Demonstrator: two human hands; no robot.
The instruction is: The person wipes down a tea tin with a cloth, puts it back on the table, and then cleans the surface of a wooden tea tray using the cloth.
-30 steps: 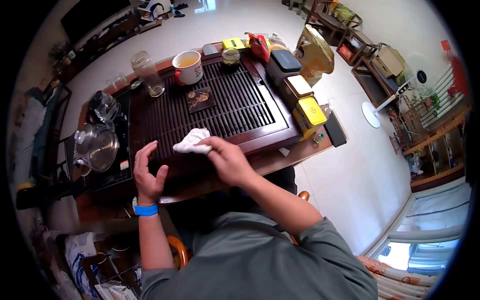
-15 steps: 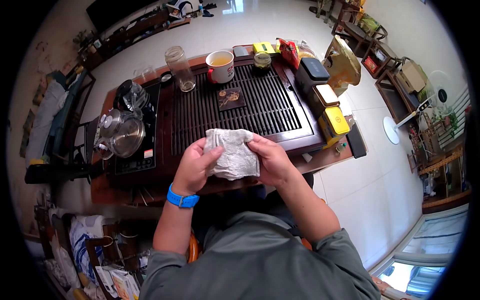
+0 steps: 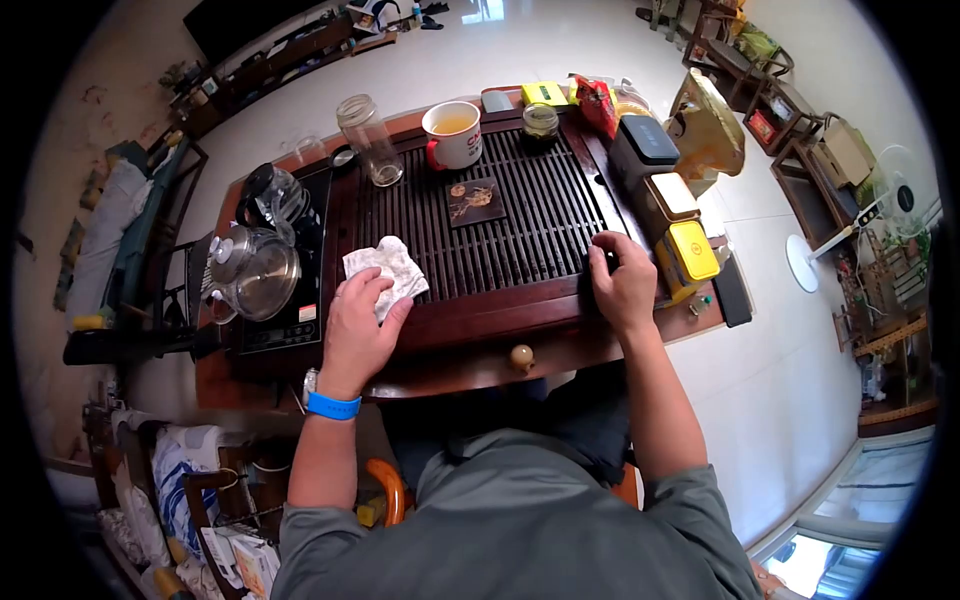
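My left hand (image 3: 362, 325) rests on a crumpled off-white cloth (image 3: 395, 264) at the front left corner of the dark slatted tea tray (image 3: 480, 317), its fingers bent over the near side. A blue watch band circles that wrist. At the tray's right front edge lies my right hand (image 3: 625, 282), holding nothing, with thumb and forefinger apart. A square dark coaster (image 3: 478, 203) with a gold design lies on the slats. Behind it stand a white mug (image 3: 456, 140) with a red handle and pale yellow liquid, a tall glass jar (image 3: 372, 145) and a small dark-filled jar (image 3: 540, 128).
Left of the tray, a glass kettle (image 3: 262, 275) and a glass pot (image 3: 275, 200) sit on a black hob (image 3: 302, 330). Along the right stand a grey canister (image 3: 643, 148), a yellow tin (image 3: 688, 255) and a gold bag (image 3: 706, 125). A round wooden knob (image 3: 521, 358) shows at the front.
The cloth, held up between both hands before, is now down on the tray's left front under my left hand. My right hand has let go and moved right to the tray edge.
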